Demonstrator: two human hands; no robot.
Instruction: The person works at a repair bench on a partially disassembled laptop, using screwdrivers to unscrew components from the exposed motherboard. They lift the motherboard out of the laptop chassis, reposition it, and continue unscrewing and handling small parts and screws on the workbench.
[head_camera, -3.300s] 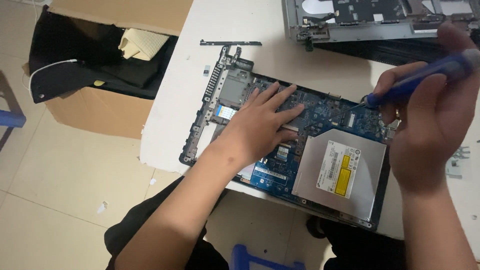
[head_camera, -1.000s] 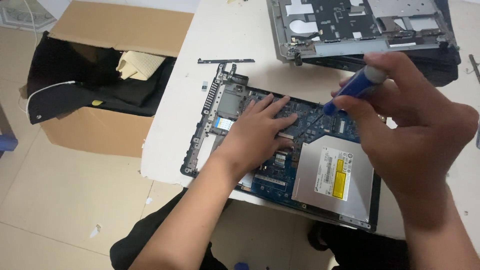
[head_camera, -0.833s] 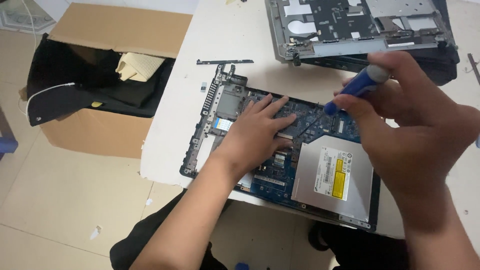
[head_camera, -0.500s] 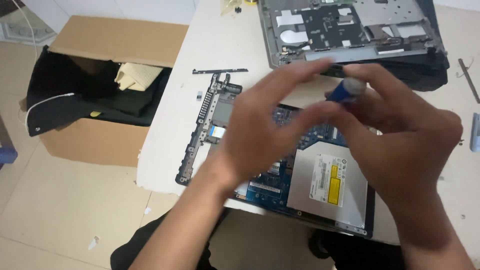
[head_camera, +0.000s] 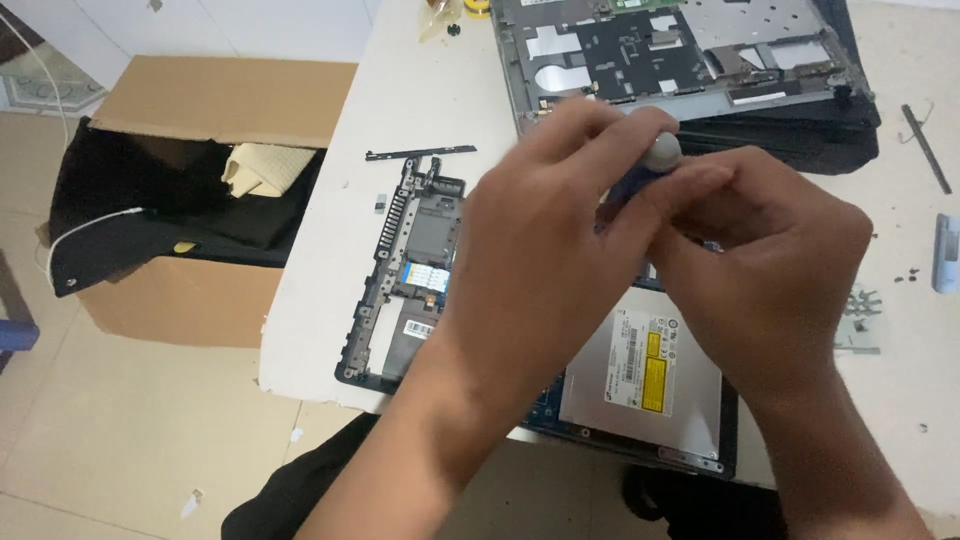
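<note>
At the far left, on the tiled floor, stands an open cardboard box (head_camera: 190, 300); inside it lie a black cloth (head_camera: 130, 215) with a white cord and a crumpled pale yellow rag (head_camera: 262, 170). To its right, on the white table (head_camera: 420, 90), a thin black strip (head_camera: 420, 153) lies just beyond the opened laptop base (head_camera: 405, 270), whose left part shows bare. The left hand (head_camera: 540, 250) hovers over the middle of that base, fingers curled, its fingertips pinching the grey cap of a blue-handled screwdriver (head_camera: 650, 160). The right hand (head_camera: 770, 270) closes around the same handle from the right. Below the hands, a silver optical drive (head_camera: 645, 370) sits in the base's near right corner. Farther off lies a grey laptop cover (head_camera: 680, 50), inner side up.
</note>
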